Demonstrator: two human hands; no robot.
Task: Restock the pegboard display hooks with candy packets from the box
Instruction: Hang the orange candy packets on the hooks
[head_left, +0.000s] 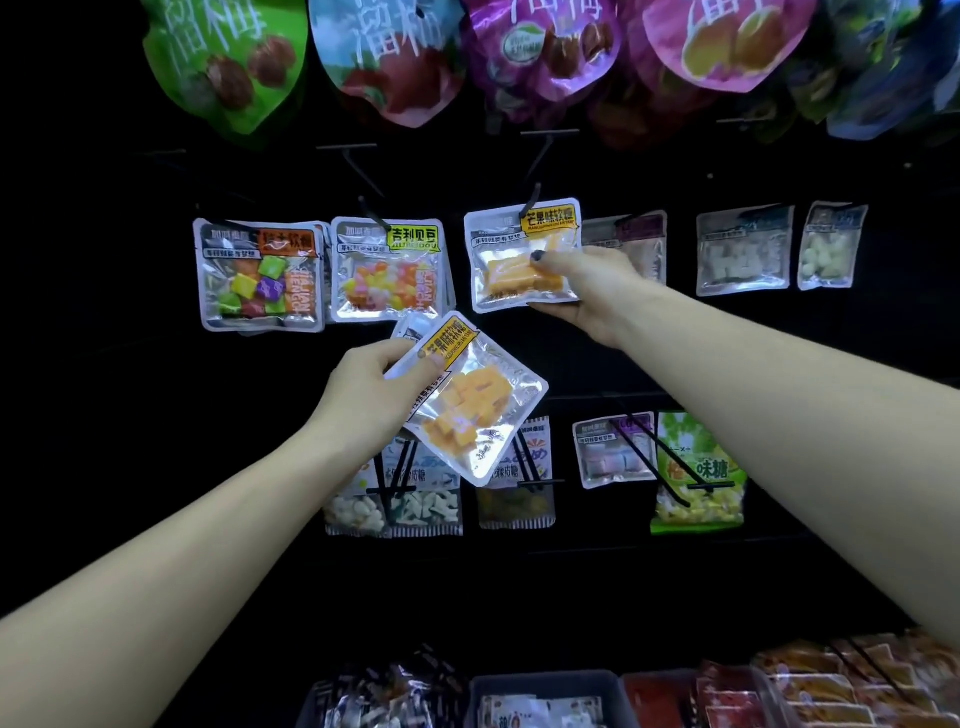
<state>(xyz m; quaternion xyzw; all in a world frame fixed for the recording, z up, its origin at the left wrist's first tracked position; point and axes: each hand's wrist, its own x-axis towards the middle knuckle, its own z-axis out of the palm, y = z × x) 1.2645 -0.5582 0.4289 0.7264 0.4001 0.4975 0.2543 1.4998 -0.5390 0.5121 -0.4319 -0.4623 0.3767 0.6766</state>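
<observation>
My right hand (587, 291) grips a clear mango candy packet (519, 260) with orange cubes and a yellow label, thumb on its front, its top hole at the tip of a black pegboard hook (535, 192). My left hand (363, 395) holds a second mango candy packet (472, 405), tilted, lower and to the left, in front of the bottom row of hooks. At least one more packet seems stacked behind it. The box shows at the bottom as a grey bin (545, 686) with packets inside.
Colourful-cube packets (260, 275) and jelly-bean packets (387, 270) hang left of the hook; pale candy packets (743, 249) hang right. Large fruit bags (389, 57) hang above. A lower row of hooks (644, 452) juts out with more packets. Orange and red packets (831, 686) lie bottom right.
</observation>
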